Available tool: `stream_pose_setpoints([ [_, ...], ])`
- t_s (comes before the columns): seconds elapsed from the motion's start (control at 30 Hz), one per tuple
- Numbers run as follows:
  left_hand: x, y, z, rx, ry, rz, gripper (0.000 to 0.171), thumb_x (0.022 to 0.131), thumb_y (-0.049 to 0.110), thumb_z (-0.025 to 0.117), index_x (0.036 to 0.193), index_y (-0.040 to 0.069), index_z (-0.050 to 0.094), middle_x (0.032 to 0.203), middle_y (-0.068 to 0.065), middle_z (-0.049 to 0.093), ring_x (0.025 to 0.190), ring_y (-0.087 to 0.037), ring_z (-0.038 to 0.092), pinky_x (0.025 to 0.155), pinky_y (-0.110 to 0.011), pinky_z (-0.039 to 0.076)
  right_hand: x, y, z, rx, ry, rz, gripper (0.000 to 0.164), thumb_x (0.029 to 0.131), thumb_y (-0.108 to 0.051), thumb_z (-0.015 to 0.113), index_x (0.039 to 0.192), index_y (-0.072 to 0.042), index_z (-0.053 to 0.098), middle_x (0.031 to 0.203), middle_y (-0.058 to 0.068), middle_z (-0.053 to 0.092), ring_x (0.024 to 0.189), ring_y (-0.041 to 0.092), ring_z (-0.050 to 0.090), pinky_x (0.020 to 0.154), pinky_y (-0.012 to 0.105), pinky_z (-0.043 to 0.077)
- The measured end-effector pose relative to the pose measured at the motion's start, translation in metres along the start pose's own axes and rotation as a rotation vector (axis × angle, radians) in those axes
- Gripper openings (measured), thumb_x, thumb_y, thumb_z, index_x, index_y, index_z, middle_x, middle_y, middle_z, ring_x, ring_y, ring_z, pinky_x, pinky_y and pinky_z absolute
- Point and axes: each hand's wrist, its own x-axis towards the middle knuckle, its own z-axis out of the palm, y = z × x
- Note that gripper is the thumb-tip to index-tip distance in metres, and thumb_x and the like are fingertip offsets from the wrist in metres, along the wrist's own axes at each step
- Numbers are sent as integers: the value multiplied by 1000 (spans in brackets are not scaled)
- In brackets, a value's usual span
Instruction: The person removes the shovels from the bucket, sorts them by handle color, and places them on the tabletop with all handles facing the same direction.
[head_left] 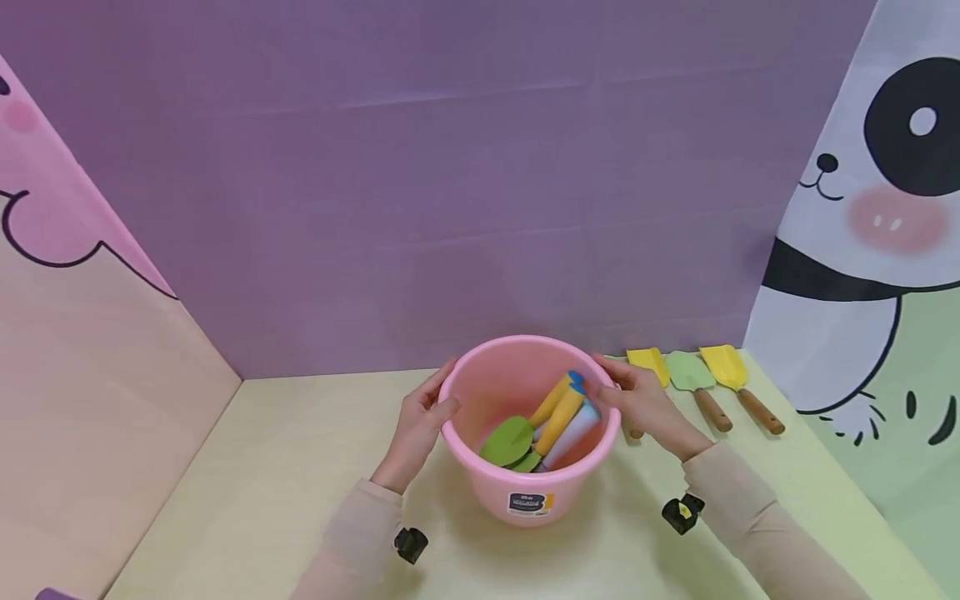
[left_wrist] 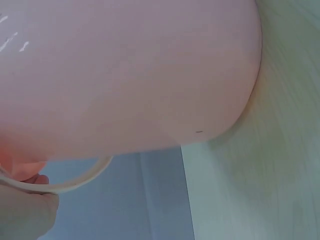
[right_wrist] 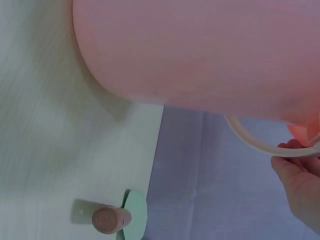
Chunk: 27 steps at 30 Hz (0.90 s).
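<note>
A pink plastic bucket (head_left: 525,496) is held between both hands near the middle of the table. My left hand (head_left: 422,423) grips its left rim, thumb over the edge. On the opposite side, my right hand (head_left: 647,403) grips the rim the same way. Inside lie several small tools: a green blade (head_left: 507,442), yellow handles with blue ends (head_left: 561,418) and a pale lilac handle (head_left: 572,435). Their lower parts are hidden by the bucket wall. A white bail handle (left_wrist: 85,177) hangs behind the bucket in the left wrist view, with fingers around its end.
Right of the bucket lie several wooden-handled toy shovels, among them a green shovel (head_left: 690,372) and a yellow shovel (head_left: 725,367); another is partly behind my right hand. A purple backdrop (head_left: 420,208) closes off the rear of the pale table (head_left: 300,450), and printed panels flank it.
</note>
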Motion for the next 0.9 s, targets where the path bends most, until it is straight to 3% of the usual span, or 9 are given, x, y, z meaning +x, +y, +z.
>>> stream_pose_setpoints([
  [0.03,0,0,2,-5,5,3,51,87,4,52,137,14,45,138,-6,46,120,-23,47,79,-15,48,0,0,-1,-1,-4,-15,60,88,-31,59,141,-14,37,129,12,53,84,8,56,58,22,47],
  [0.13,0,-1,6,-13,16,12,52,87,4,52,137,12,43,140,-8,44,123,-23,45,79,-14,48,0,2,-6,13,-19,-28,59,88,-30,58,141,-14,37,128,13,52,86,16,55,49,23,42],
  [0.2,-1,-1,9,-24,24,11,53,87,4,52,138,12,43,140,-8,44,124,-23,44,79,-14,48,-1,2,-7,8,-23,-42,59,89,-29,57,141,-12,37,133,13,49,104,20,52,62,22,47],
  [0.37,-2,-3,15,-34,51,10,53,86,3,53,137,11,43,139,-8,45,124,-22,45,78,-14,48,-2,3,-9,12,-31,-37,59,89,-29,56,142,-11,35,140,11,42,122,28,42,88,26,44],
  [0.5,-1,-3,24,-30,49,23,54,86,4,53,138,10,42,141,-9,43,125,-25,44,79,-14,48,-2,7,-16,24,-27,-32,59,90,-28,55,142,-10,35,140,11,42,120,24,44,88,23,45],
  [0.73,-1,-3,30,-7,70,24,52,86,7,54,137,13,44,140,-6,44,121,-25,48,77,-16,49,-1,10,-20,65,-21,-24,58,90,-25,54,142,-7,34,141,14,41,105,-1,53,86,20,47],
  [0.9,-3,-4,27,2,68,21,53,86,8,54,138,13,43,141,-6,43,123,-24,47,79,-16,49,-1,9,-16,86,-30,-8,58,91,-26,54,142,-9,33,141,13,42,106,-1,54,90,24,47],
])
